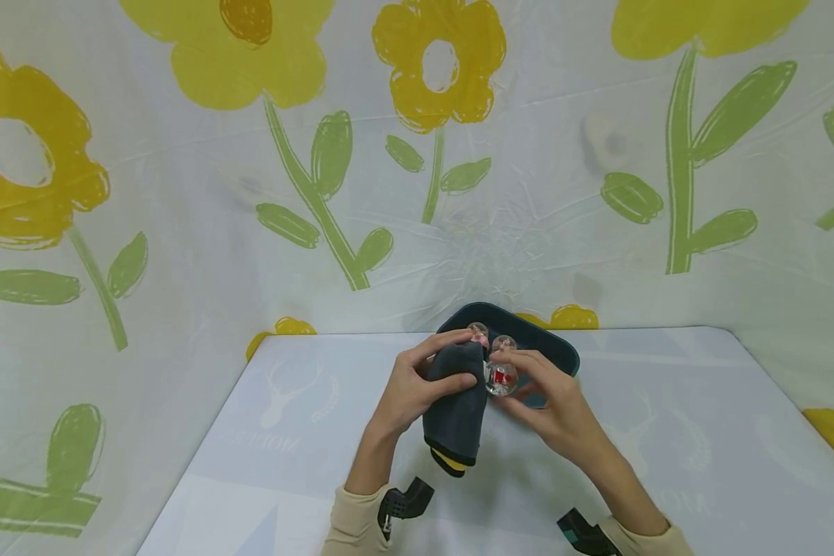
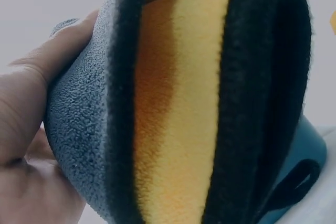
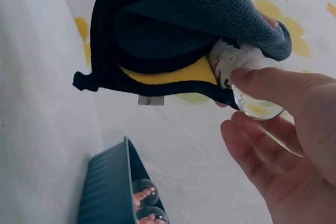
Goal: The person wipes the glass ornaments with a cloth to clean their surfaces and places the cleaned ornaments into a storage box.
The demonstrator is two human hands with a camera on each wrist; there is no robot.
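Note:
A folded grey cloth [image 1: 455, 409] with a yellow inner side and black edging hangs from my left hand [image 1: 405, 395], whose thumb and fingers grip it. Against the cloth's right side is a clear snow globe [image 1: 502, 380] with a red and white figure inside. My right hand [image 1: 559, 409] holds this globe between thumb and fingers. In the right wrist view the globe [image 3: 258, 107] has its white part tucked against the cloth folds [image 3: 210, 14]. The yellow lining [image 2: 189, 103] fills the left wrist view.
Behind the hands stands a dark teal bin [image 1: 545, 341]. Two more clear globes with pink figures, one globe [image 3: 145, 192] above another globe [image 3: 152, 216], are in it in the right wrist view. A flower-print curtain [image 1: 528, 255] hangs behind the pale table [image 1: 667, 432].

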